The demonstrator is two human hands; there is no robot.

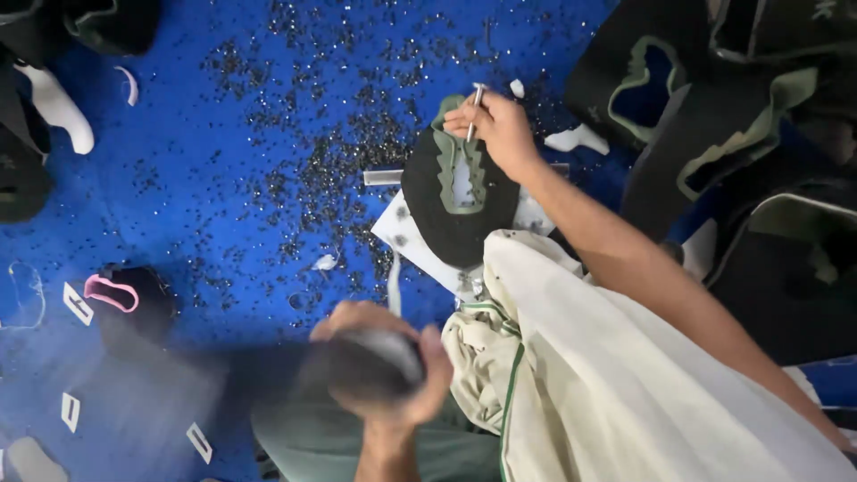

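Note:
My right hand [500,129] pinches a thin metal punch tool [477,112], held upright with its tip on a black shoe upper piece [455,223] that has pale green trim around its opening. That piece lies on a white board [406,234]. My left hand [393,361] is lower in the view, blurred, gripping a dark grey rounded hammer head [361,368] over my lap.
A blue mat [223,178] is strewn with several tiny black punched bits. More black and green upper pieces [696,116] are stacked at the right. A cream cloth [607,384] covers my right leg. A pink-edged black piece [120,299] and white tags lie left.

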